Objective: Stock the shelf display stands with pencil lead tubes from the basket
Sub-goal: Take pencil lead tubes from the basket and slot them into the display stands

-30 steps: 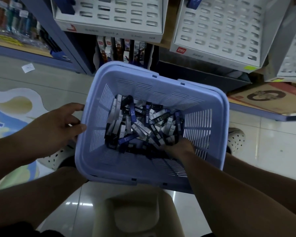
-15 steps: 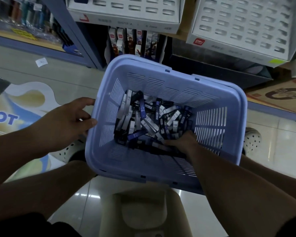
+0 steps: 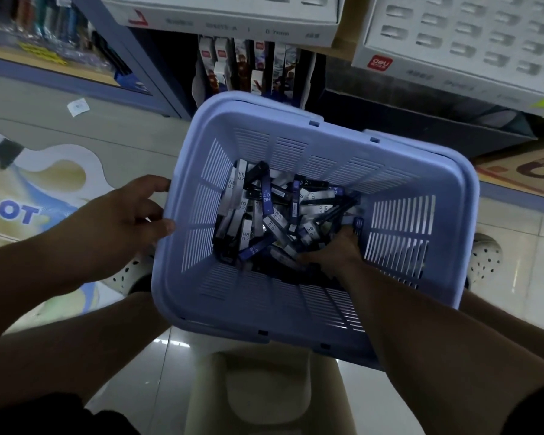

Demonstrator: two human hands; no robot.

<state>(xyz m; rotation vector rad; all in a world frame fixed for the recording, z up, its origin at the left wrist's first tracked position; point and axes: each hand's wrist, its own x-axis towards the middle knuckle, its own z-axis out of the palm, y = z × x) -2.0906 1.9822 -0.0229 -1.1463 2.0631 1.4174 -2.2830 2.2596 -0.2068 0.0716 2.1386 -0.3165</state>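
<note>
A light blue slotted basket (image 3: 399,171) sits in front of me, its bottom covered by a heap of pencil lead tubes (image 3: 274,215) in white, black and blue with "HB 0.7" labels. My left hand (image 3: 117,221) rests against the basket's left rim with straight fingers. My right hand (image 3: 333,252) is down inside the basket, fingers curled into the heap around several tubes. Two white display stands with empty slots hang above: one at top centre (image 3: 226,17), one at top right (image 3: 471,42).
A beige stool (image 3: 264,394) stands under the basket's near edge. White perforated clogs (image 3: 484,259) show on the tiled floor at both sides. Boxed goods (image 3: 245,67) stand on the low shelf behind the basket, and a cardboard box (image 3: 528,171) lies at right.
The view has shifted so the basket sits further right and lower. My right hand has dug deeper into the tubes toward the right wall. My left hand stays on the left rim.
</note>
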